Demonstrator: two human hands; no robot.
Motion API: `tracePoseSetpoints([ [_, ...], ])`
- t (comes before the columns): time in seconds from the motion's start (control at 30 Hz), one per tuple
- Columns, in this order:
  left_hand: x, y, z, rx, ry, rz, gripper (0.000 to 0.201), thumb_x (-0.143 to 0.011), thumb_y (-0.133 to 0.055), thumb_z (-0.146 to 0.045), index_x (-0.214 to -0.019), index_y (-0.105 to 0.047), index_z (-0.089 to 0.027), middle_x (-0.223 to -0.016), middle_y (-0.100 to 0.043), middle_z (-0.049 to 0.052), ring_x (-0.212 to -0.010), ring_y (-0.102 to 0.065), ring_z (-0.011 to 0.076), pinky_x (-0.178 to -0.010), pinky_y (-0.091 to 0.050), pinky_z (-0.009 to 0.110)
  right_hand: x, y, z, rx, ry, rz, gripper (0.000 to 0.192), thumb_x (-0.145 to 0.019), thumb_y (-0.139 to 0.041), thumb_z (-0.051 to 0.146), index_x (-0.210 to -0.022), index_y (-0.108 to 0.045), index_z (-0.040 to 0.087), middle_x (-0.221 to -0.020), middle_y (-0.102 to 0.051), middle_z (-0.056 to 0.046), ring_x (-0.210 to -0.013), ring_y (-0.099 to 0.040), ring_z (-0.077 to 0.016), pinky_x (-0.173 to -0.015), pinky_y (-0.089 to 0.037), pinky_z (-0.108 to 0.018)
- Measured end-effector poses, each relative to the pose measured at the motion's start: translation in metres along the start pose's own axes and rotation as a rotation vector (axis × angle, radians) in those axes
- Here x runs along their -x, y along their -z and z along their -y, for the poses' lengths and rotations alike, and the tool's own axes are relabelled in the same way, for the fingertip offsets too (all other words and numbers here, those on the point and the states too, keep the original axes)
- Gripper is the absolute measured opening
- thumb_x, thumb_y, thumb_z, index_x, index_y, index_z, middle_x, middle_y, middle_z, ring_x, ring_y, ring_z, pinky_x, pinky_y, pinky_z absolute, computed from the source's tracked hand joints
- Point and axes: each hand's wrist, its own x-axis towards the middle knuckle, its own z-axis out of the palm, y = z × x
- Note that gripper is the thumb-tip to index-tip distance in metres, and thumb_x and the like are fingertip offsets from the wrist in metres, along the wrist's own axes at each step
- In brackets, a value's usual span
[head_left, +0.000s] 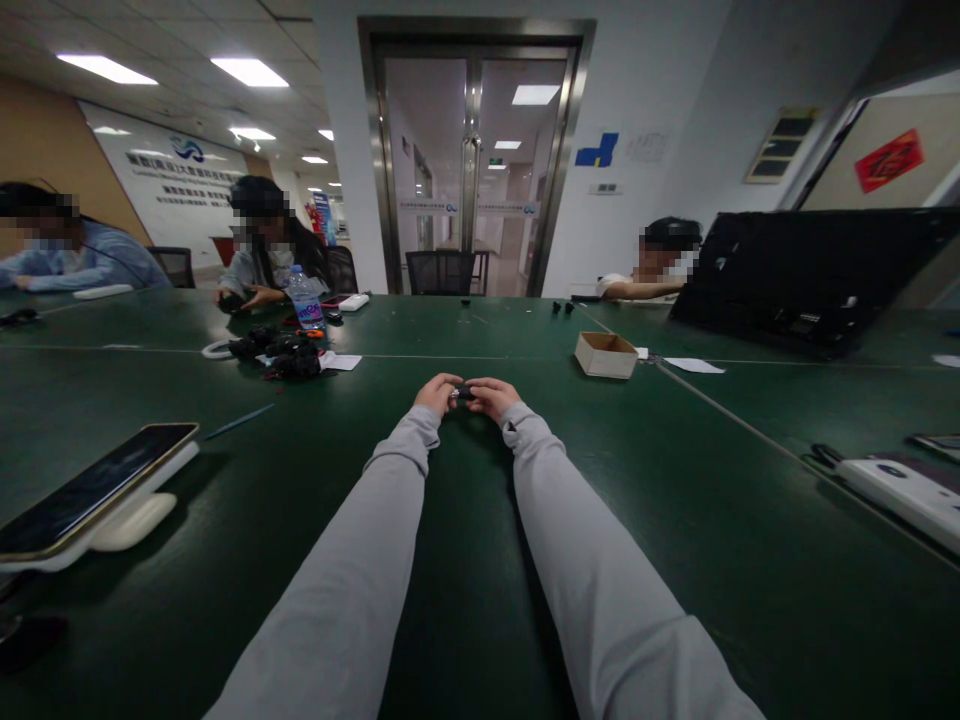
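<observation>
Both my arms, in light grey sleeves, reach straight out over the dark green table (480,600). My left hand (437,394) and my right hand (493,397) meet in the middle, fingers curled around one small black object (463,393). It has a shiny metallic bit at its left end, by my left fingertips. Its exact kind is too small to make out. The fingers of both hands are closed on it, just above the tabletop, and partly cover it.
An open cardboard box (606,356) stands ahead to the right. Ahead left lie a tangle of black cables (289,352) and a water bottle (306,300). A propped phone (97,490) is near left, a white power strip (904,490) right. A monitor (810,280) and several people surround the table.
</observation>
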Motion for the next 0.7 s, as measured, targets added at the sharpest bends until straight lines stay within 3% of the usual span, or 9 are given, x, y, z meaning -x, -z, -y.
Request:
tracePoseSetpoints([
  [0.47,0.007,0.0,-0.009,0.072,0.006,0.034,0.028,-0.069,-0.043,-0.018,-0.093,-0.057,-0.015,-0.037,-0.045,-0.006,-0.033,-0.038,0.0066,-0.038,-0.029,0.016,0.003,-0.001,0.002,0.003,-0.003,-0.002,0.014,-0.07,-0.057,0.001,-0.076,-0.062,0.012,-0.055,-0.062,-0.003,-0.048,-0.06,-0.0105,-0.044,-0.05,-0.016],
  [0.7,0.009,-0.002,-0.009,0.123,0.011,0.011,0.012,-0.067,-0.043,-0.018,-0.078,-0.05,-0.016,-0.03,-0.04,-0.007,-0.028,-0.037,0.0073,-0.035,-0.024,0.015,0.004,-0.002,0.002,0.02,-0.007,-0.02,0.013,-0.071,-0.056,0.003,-0.078,-0.061,0.012,-0.058,-0.062,-0.002,-0.048,-0.06,-0.0101,-0.045,-0.05,-0.016],
])
